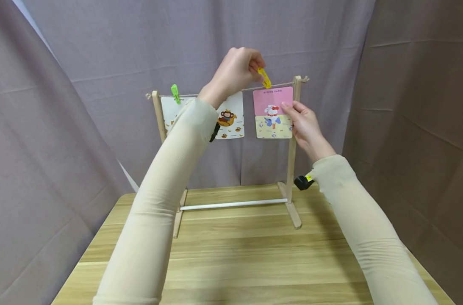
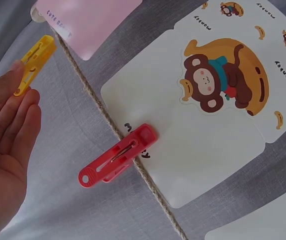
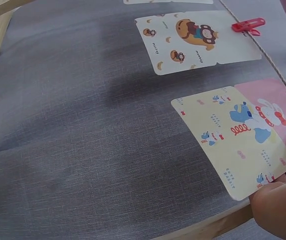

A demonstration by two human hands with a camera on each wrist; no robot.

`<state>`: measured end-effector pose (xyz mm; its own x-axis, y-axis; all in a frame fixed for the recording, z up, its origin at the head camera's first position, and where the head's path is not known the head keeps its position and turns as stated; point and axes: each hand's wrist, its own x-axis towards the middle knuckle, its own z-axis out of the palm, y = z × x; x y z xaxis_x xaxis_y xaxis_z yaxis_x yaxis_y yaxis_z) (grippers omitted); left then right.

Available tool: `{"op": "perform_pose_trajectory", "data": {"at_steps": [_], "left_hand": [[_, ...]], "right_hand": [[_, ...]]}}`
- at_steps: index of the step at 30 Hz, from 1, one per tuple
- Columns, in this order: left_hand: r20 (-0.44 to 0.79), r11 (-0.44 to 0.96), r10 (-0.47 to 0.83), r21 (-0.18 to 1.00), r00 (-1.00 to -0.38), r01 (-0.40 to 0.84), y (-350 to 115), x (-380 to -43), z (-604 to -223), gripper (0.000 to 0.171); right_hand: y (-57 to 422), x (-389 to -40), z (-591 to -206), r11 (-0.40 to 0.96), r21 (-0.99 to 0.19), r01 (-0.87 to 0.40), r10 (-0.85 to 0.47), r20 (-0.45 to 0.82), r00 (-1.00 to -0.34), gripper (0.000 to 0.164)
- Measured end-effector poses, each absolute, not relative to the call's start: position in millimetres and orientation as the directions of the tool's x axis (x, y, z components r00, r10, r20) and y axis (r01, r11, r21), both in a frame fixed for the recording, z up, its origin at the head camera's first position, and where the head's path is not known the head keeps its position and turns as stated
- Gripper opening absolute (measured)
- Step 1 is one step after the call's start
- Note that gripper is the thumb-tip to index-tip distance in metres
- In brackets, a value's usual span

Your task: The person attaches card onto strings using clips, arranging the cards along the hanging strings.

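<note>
Between thumb and fingers my left hand (image 1: 239,70) pinches a yellow clothespin (image 1: 264,78), tilted just above the string (image 1: 250,89). Below it, my right hand (image 1: 305,125) holds a pink and yellow rabbit card (image 1: 273,112) by its right edge, thumb in front, with the card's top edge close under the string. In the left wrist view a red clothespin (image 2: 118,156) clips a white monkey card (image 2: 193,110) to the string; my left forearm hides that clip in the head view. A green clothespin (image 1: 176,94) grips another white card (image 1: 168,111) at the left.
The string runs between two wooden posts (image 1: 292,161) of a stand on a wood-grain table (image 1: 231,254). A white rod (image 1: 233,204) joins the stand's feet. Grey curtains (image 1: 140,42) hang behind, and a brown one (image 1: 414,106) at the right.
</note>
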<state>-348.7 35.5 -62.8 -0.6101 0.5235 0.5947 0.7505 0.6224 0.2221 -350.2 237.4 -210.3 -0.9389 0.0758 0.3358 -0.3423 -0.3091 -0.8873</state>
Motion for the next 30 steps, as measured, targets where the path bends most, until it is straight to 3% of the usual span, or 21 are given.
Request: {"op": "perform_pose_trajectory", "data": {"at_steps": [14, 24, 30], "left_hand": [[0.549, 0.665, 0.517, 0.226, -0.657, 0.712, 39.2, -350.6, -61.0, 0.025], [0.528, 0.654, 0.562, 0.189, -0.637, 0.733, 43.5, -352.9, -63.7, 0.025], [0.517, 0.645, 0.574, 0.193, -0.635, 0.739, 43.0, -353.4, -63.0, 0.026]], "right_hand": [[236.4, -349.0, -207.3, -0.278, -0.902, -0.330, 0.075, 0.323, -0.944, 0.029], [236.5, -351.4, -210.3, -0.241, -0.899, -0.364, 0.122, 0.344, -0.931, 0.012], [233.2, -352.4, -209.5, -0.237, -0.905, -0.355, 0.119, 0.335, -0.935, 0.010]]}}
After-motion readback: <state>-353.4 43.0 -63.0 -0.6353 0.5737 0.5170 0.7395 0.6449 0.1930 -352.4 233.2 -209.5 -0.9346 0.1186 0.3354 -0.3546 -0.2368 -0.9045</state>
